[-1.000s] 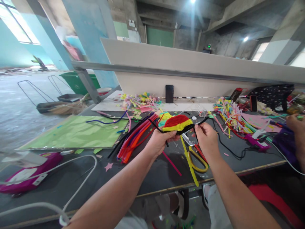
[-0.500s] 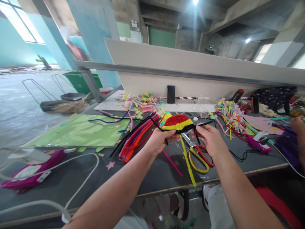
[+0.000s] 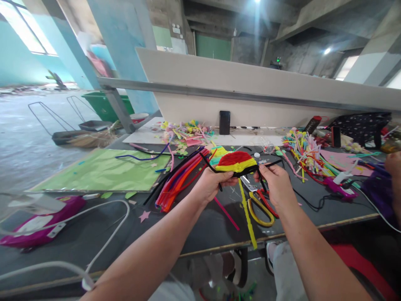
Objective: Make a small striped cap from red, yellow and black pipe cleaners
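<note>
Between my hands, above the table, is a pipe-cleaner piece (image 3: 234, 162) with a red dome, a yellow band and a black lower edge. My left hand (image 3: 216, 182) is closed on its lower left side, thumb on top. My right hand (image 3: 272, 177) pinches a black pipe cleaner (image 3: 272, 163) at the piece's right end. From below the piece a yellow pipe cleaner (image 3: 247, 215) hangs toward the table edge. Scissors (image 3: 260, 209) with one yellow and one red handle lie just under my right hand, blades partly hidden.
A bundle of coloured pipe cleaners (image 3: 178, 179) lies left of my hands, beside a green sheet (image 3: 100, 169). A phone (image 3: 224, 122) leans on the back board. Purple power strips (image 3: 340, 189) and cables are at both sides. Another person's hand (image 3: 393, 169) is at far right.
Both hands keep their grip. The piece has shifted slightly right and tilted a little, and the hanging yellow pipe cleaner has swung slightly. The camera view has moved slightly.
</note>
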`<state>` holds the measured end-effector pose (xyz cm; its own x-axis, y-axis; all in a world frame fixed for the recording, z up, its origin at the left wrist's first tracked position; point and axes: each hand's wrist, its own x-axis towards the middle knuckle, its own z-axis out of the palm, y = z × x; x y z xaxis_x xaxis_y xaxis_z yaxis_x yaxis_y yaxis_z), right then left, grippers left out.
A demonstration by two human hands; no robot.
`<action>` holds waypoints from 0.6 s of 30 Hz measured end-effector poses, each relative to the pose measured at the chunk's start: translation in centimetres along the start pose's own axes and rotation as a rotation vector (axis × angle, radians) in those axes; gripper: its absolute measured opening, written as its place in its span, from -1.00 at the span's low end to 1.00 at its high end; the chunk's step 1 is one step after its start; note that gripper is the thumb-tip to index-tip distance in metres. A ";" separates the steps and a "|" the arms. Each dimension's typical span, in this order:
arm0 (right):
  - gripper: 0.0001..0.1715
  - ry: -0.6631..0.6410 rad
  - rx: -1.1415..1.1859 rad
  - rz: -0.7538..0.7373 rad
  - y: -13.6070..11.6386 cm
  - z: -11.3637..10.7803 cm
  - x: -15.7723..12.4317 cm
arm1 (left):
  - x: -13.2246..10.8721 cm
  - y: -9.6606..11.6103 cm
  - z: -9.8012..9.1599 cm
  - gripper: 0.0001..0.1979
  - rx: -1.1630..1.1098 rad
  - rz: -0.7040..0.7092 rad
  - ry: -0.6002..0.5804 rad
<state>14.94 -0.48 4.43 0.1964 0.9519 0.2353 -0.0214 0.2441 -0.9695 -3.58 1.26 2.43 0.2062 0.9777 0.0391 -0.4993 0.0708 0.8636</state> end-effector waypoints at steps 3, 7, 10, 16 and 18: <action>-0.75 0.014 0.028 -0.008 0.2 0.0 -0.1 | -0.1 0.1 0.1 -0.65 -0.013 -0.001 -0.002; -0.71 -0.079 0.082 0.007 0.0 -0.1 0.1 | -0.1 0.1 0.0 -0.65 -0.023 -0.005 -0.024; -0.72 -0.099 0.084 0.007 -0.1 0.1 0.1 | 0.1 0.0 -0.2 -0.64 -0.013 -0.016 -0.054; -0.71 0.029 0.060 -0.015 0.1 0.9 -0.4 | -0.1 -0.2 -0.1 -0.64 -0.017 -0.030 -0.090; -0.70 -0.046 0.044 0.006 0.1 0.4 -0.2 | -0.1 0.0 -0.1 -0.64 -0.017 -0.038 -0.095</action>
<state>14.53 -0.57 4.36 0.1511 0.9605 0.2336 -0.0657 0.2456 -0.9671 -3.72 1.17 2.36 0.3036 0.9513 0.0540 -0.5033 0.1120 0.8568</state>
